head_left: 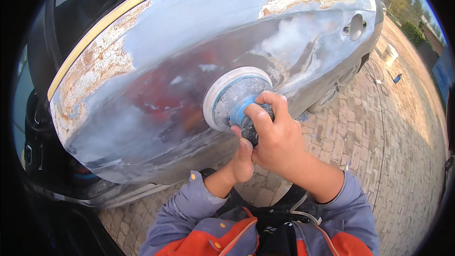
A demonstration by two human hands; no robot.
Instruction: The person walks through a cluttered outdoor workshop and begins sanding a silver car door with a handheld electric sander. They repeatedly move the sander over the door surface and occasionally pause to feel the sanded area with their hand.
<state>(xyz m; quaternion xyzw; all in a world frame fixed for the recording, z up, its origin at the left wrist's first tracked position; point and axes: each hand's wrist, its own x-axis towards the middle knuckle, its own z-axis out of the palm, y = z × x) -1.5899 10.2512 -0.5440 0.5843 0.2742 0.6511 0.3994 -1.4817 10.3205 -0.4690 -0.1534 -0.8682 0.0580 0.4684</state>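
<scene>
grey sleeves with orange front panels at the lower edge, both forearms reaching up and forward. right hand on top, fingers curled and clamped around the body of a round sander, thumb over its blue collar. left hand tucked underneath, closed against the underside of the tool; exact finger hold hidden by the right hand. sander: dusty grey housing, blue ring, white disc-shaped pad pressed flat against car door panel, about mid-panel, just left of the hands. panel stripped to bare metal, dull grey and smeared, faint red showing through low down, patches of orange rust top left and along the upper edge, whitish filler areas near the handle recess. yellow masking tape along the window line, dark glass above. beyond, brick paving, tan and uneven, white bucket far right, trees at the rim.
</scene>
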